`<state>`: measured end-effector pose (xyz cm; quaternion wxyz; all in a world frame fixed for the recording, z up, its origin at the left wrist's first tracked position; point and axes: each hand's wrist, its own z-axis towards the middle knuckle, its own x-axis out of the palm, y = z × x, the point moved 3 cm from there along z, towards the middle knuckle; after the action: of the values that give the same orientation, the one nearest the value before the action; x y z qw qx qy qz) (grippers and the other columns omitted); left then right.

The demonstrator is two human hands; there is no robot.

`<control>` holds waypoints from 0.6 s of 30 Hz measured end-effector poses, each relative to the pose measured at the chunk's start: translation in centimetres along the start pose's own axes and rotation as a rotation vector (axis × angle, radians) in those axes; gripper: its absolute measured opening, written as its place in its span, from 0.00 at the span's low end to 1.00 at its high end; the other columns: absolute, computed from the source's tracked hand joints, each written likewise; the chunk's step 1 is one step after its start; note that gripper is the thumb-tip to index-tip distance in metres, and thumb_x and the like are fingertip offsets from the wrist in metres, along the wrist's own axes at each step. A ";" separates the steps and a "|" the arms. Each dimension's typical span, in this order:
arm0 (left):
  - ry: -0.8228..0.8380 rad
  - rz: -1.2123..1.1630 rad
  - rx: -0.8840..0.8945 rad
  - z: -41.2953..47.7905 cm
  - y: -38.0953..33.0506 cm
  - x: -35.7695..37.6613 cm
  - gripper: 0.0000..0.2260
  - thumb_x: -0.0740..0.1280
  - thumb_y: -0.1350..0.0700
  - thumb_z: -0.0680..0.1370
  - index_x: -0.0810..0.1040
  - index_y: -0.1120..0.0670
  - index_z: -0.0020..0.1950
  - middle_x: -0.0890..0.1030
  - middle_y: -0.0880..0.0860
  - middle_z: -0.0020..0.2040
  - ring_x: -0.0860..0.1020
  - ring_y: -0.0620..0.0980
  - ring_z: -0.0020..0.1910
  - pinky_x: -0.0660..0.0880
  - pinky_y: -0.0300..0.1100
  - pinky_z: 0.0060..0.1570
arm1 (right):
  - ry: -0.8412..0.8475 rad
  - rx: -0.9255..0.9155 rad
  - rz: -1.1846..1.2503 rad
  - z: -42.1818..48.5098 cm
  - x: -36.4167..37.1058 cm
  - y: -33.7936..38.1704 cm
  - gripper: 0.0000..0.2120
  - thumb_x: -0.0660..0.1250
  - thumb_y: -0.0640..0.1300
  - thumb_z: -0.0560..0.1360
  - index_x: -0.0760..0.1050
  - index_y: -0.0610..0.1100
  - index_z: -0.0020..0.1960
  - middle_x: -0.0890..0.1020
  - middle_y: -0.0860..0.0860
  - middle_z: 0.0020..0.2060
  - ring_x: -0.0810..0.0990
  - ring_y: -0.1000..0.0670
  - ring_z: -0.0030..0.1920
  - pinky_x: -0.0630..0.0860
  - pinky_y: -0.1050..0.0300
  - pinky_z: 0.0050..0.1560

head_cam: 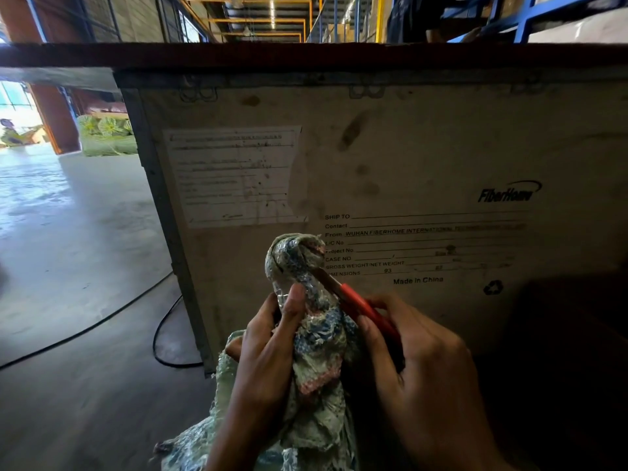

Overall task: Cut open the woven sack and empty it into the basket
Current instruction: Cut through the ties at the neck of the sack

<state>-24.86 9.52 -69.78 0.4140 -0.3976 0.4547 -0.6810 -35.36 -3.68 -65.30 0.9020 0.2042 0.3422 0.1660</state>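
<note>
A woven sack (316, 362), pale green with blue and pink print, stands low in the middle with its neck twisted into a knot (295, 253). My left hand (268, 351) grips the neck just under the knot, thumb up against it. My right hand (418, 368) holds a red-handled cutter (360, 305), its blade laid against the right side of the neck below the knot. No basket is in view.
A large pale crate (407, 164) with printed shipping text and a paper label stands directly behind the sack. A black cable (102, 321) snakes over the concrete floor at left. Green rolled bundles (105, 137) lie far left by a red pillar.
</note>
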 end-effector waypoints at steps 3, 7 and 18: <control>-0.033 0.090 0.005 -0.1 0.0 -0.1 0.20 0.63 0.36 0.75 0.83 0.46 0.57 0.87 0.54 0.53 0.85 0.53 0.54 0.83 0.50 0.54 | -0.005 0.009 -0.004 0.0 0.0 0.1 0.06 0.63 0.52 0.78 0.77 0.53 0.51 0.81 0.60 0.39 0.81 0.61 0.38 0.81 0.59 0.36; -0.111 0.273 0.042 0.1 -0.1 -0.5 0.20 0.60 0.32 0.76 0.81 0.46 0.44 0.78 0.47 0.48 0.76 0.55 0.56 0.75 0.56 0.60 | -0.003 0.033 -0.017 -0.1 0.0 0.1 0.06 0.63 0.51 0.78 0.77 0.53 0.51 0.81 0.60 0.39 0.80 0.61 0.37 0.80 0.61 0.36; -0.179 0.259 0.144 0.0 -0.7 -0.9 0.32 0.61 0.28 0.72 0.83 0.57 0.46 0.79 0.54 0.50 0.80 0.61 0.52 0.78 0.65 0.52 | 0.071 0.089 -0.041 -0.4 0.4 1.1 0.12 0.59 0.57 0.77 0.77 0.56 0.54 0.83 0.60 0.40 0.83 0.58 0.41 0.82 0.55 0.40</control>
<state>-24.66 10.53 -69.22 0.5645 -0.3643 0.4136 -0.6145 -35.53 -2.48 -65.23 0.8826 0.2312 0.3850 0.1393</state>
